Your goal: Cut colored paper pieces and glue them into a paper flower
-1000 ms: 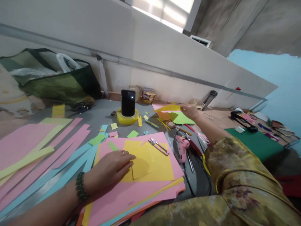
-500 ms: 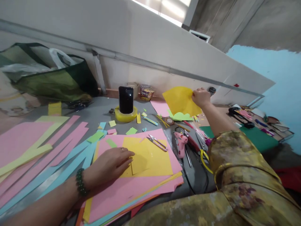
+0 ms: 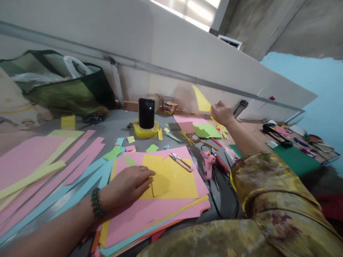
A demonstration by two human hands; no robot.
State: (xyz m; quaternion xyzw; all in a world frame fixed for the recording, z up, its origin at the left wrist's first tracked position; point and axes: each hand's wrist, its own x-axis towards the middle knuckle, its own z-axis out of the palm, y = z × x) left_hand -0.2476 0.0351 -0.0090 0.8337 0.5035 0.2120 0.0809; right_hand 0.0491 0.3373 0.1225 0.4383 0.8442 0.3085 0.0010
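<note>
My left hand lies palm down with its fingers stretched out, on a yellow sheet of paper atop a stack of coloured paper. A thin dark line runs below its fingertips; I cannot tell whether it is a slit or a stick. Small thread snips rest on the yellow sheet's upper edge. Raised over the far side of the table, my right hand is closed on another yellow paper sheet, seen nearly edge-on. Beneath it lie a green paper piece and a pink sheet.
A pink glue gun with its cable lies right of the stack. A phone stands in a yellow tape roll. Paper strips cover the left side. Behind are a cup and a green bag.
The yellow sheet in my right hand has turned from broadside to nearly edge-on, and that hand has moved slightly left. My left hand stays on the stack.
</note>
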